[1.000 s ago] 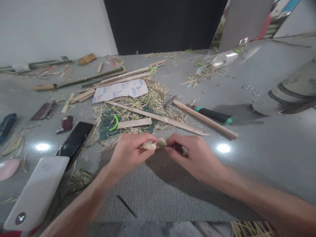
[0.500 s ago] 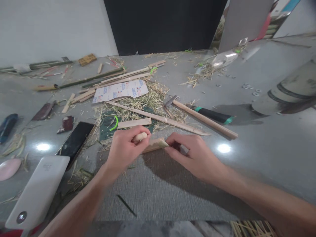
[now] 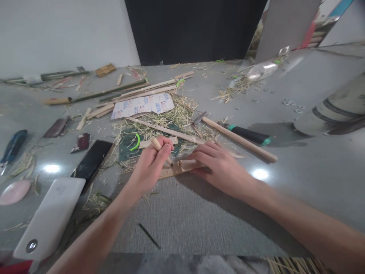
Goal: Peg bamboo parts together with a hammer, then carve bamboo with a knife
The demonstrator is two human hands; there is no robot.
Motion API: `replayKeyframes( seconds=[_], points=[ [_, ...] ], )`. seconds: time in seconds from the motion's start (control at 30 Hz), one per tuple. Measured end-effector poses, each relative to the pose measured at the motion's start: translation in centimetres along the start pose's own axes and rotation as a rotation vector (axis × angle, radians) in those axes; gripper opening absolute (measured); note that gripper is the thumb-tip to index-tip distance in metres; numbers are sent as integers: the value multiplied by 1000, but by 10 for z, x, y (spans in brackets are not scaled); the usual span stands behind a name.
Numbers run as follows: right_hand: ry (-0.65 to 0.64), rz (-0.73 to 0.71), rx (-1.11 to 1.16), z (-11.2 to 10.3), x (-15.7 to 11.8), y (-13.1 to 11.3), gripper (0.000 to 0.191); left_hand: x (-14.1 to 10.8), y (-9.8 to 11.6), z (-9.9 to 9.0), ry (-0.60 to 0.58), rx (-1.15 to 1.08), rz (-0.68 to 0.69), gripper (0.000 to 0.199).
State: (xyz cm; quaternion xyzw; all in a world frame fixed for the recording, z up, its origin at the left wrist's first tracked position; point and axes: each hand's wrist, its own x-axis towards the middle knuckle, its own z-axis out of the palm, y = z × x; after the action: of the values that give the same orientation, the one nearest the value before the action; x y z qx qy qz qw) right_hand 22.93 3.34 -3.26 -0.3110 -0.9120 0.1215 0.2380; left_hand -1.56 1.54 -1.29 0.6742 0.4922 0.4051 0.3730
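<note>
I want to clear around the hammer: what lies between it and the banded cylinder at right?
In the head view, a black handle with green ends lies between the hammer and the banded cylinder, nearer the hammer.

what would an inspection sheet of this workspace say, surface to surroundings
Surface: grey table, strewn with shavings and showing bright light spots.
Job's things: pencil-like tool, dark tip at the wood strip; whether they touch is unclear.
Clutter: hammer, phone, power bank and printed sheet lying about.
Hands: left hand grips the tool; right hand holds the strip.
Cables: possible white lead at the power bank's lower edge, unclear.
Surroundings: dark panel and pale wall behind the table; no other person seen.
</note>
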Motion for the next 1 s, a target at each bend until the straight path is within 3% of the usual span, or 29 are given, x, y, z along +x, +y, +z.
replayKeyframes(
  seconds=[0.27, 0.5, 0.67, 1.0],
  points=[
    [-64, 31, -8, 8, 2, 4, 22, -3, 0, -1, -12, -91, -47, 26],
    [-83, 54, 40, 6, 1, 1, 8, -2, 1, -2, 31, -160, -76, 18],
    [-75, 43, 76, 5, 2, 0, 14, -1, 4, -1, 24, -133, -97, 10],
    [-63, 53, 97, 6, 1, 2, 7, -8, 1, 1, -100, 184, 149, 19]
  ],
)
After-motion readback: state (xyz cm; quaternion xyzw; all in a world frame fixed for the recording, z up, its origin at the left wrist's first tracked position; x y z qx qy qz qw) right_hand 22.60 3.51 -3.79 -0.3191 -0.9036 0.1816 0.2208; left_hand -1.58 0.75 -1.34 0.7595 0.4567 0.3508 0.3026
